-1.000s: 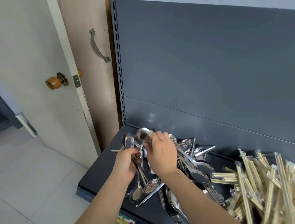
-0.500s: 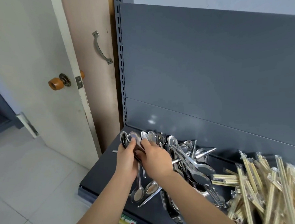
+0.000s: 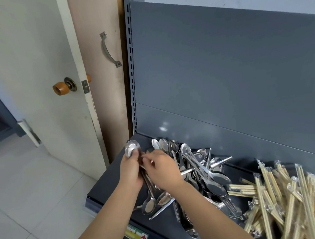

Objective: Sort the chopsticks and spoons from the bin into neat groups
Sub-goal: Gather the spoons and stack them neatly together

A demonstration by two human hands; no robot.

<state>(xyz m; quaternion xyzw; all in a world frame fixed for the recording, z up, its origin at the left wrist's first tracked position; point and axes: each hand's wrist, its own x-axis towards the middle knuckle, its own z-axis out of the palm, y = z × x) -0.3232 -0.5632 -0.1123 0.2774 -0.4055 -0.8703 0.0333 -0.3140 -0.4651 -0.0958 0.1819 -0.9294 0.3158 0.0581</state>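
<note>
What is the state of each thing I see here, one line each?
left hand: holds spoon bundle
right hand: fingers curled at that bundle, grip unclear
loose spoons: jumbled on the shelf
chopsticks: wrapped, heaped untidily
door: open

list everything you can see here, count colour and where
loose spoons: many, silver, heaped mid-shelf
held spoons: a bundle, silver, in left hand
chopsticks: many, pale wood in clear wrap, shelf right
shelf: one, dark grey, below
door knob: one, orange-brown, far left
pull handle: one, grey metal, upper left
sticker: one, yellow with red arrow, shelf front
left hand: grips held spoons
right hand: fingers curled at the bundle, grip unclear
</note>
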